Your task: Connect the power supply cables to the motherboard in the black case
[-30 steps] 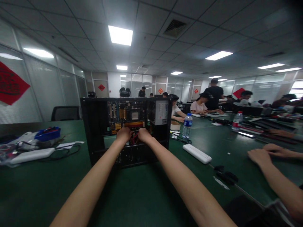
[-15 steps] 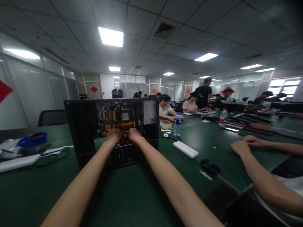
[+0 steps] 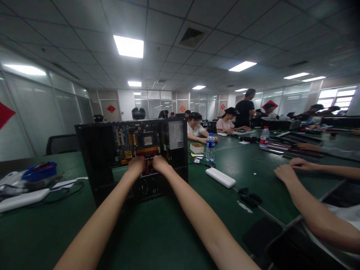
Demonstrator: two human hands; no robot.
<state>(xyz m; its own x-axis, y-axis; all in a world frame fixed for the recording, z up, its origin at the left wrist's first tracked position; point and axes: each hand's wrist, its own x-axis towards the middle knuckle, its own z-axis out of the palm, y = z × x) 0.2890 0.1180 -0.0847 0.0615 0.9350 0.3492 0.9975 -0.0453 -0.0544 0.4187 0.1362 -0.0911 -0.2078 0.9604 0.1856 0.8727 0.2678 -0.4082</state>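
An open black computer case (image 3: pixel 95 168) stands upright on the table in front of me. Inside it I see the motherboard (image 3: pixel 135 137) with its slots and a pale square processor area, and a power supply (image 3: pixel 176 135) with a white label at the upper right. Both my hands reach into the lower middle of the case. My left hand (image 3: pixel 136 165) is closed, its fingertips turned inward and hidden. Close beside it, my right hand (image 3: pixel 161 163) is also closed. Thin red cables (image 3: pixel 148 167) show in the gap between them; whether either hand grips these is unclear.
On the green table (image 3: pixel 157 232), a white power bank (image 3: pixel 220 177), a water bottle (image 3: pixel 210 147) and a small open box (image 3: pixel 197 147) lie right of the case. A blue container (image 3: pixel 39 171) and cables are at left. Another person's hands (image 3: pixel 289 172) rest at right.
The view has shifted slightly, and the case appears to lean back a little. Both hands sit slightly lower in the picture, still closed inside the case.
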